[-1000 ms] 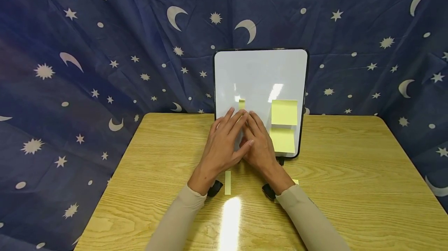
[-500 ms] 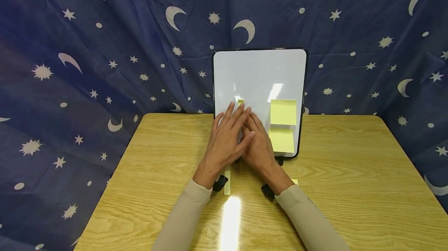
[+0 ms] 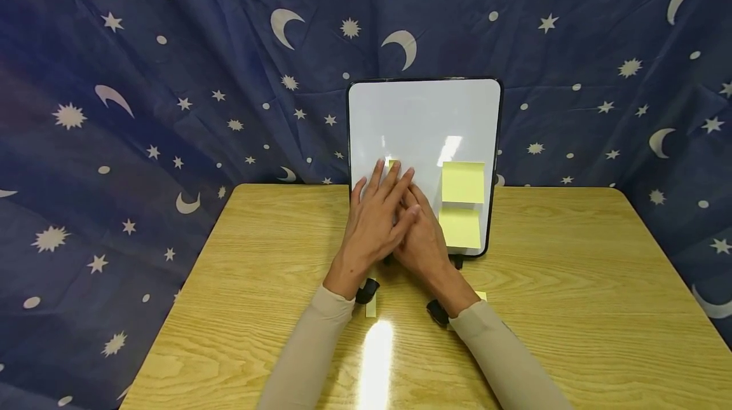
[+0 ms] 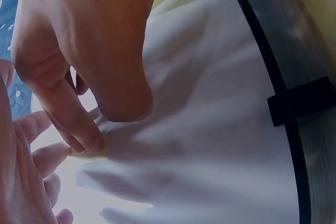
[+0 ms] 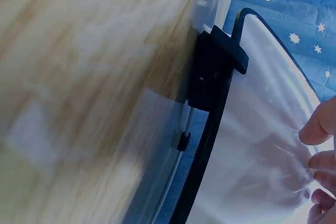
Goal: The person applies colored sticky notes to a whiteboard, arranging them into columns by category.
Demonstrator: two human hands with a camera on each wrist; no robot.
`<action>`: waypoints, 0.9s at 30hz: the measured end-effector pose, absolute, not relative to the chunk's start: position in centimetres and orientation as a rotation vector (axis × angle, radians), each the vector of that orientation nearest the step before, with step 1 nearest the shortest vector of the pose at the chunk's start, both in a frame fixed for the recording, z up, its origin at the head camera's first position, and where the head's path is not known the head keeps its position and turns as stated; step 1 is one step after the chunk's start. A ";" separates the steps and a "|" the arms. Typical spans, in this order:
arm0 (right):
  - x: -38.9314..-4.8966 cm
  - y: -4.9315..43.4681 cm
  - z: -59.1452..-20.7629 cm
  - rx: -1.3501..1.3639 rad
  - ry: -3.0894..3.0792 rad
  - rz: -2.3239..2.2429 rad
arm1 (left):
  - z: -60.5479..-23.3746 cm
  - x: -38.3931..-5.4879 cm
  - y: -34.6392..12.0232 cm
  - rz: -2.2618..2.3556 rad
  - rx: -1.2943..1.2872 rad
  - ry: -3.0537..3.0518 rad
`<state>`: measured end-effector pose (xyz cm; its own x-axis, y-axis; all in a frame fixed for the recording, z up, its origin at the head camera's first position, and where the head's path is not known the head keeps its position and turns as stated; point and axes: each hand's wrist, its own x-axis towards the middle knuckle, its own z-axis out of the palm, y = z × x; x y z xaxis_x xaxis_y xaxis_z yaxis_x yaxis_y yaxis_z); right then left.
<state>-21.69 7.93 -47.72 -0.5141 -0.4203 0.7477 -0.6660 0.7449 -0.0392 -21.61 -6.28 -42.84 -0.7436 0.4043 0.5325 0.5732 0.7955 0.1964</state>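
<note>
A whiteboard with a black frame stands upright on the table. My left hand lies against its lower left, fingers extended over a narrow yellow sticky strip that is mostly covered. Beside and partly under it is my right hand, its fingers reaching up along the board. In the left wrist view, a right fingertip presses at the strip, and a left fingertip touches its other end. Two square yellow sticky notes, an upper note and a lower note, cling to the board at right.
Another yellow strip lies on the wooden table near my left wrist. Yellow paper shows partly behind my right forearm. A black clip-like foot sits at the board's lower edge. A dark blue curtain hangs behind.
My left hand has slid upward and slightly right over the strip on the board, covering more of it. The right hand has stayed nearly in place.
</note>
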 end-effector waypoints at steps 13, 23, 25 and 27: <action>-21.6 8.1 -47.9 0.824 -2.217 0.482 | -42.9 -22.1 -5.8 -0.502 -0.714 -2.530; -21.8 8.0 -47.9 0.828 -2.193 0.476 | -42.7 -22.0 -6.1 -0.480 -0.703 -2.551; -21.8 8.0 -47.9 0.828 -2.192 0.483 | -42.8 -22.0 -6.2 -0.482 -0.702 -2.549; -21.7 8.0 -47.9 0.825 -2.189 0.489 | -42.8 -22.0 -6.3 -0.490 -0.701 -2.547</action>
<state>-21.74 8.00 -47.94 -0.5246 -0.4074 0.7475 -0.6869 0.7213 -0.0889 -22.03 -6.25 -42.77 -0.7692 0.3893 0.5067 0.5495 0.8077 0.2138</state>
